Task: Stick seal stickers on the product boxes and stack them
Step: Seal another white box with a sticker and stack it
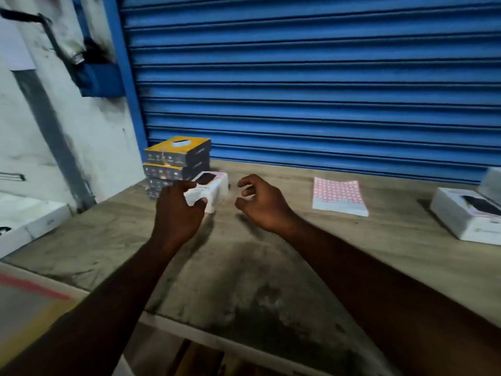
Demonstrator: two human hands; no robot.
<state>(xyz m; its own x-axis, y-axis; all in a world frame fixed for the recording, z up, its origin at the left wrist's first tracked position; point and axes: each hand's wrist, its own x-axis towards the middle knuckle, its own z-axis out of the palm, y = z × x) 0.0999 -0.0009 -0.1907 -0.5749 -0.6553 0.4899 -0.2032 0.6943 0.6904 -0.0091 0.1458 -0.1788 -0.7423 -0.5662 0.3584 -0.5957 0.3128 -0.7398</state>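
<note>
My left hand (pixel 177 210) grips a small white product box (pixel 215 187) by its near end, just in front of a stack of yellow-and-grey boxes (pixel 177 158) at the table's back left. To the right of that box, my right hand (pixel 261 203) hovers with loosely curled fingers and holds nothing. A pink-and-white sheet of seal stickers (pixel 339 195) lies flat on the wooden table (pixel 244 267), right of my right hand. Another white product box (pixel 466 215) sits at the table's far right edge.
A blue roller shutter (pixel 311 77) closes off the back of the table. A white wall with a blue bracket (pixel 100 80) stands on the left. White boxes (pixel 29 221) lie on a lower surface at the left.
</note>
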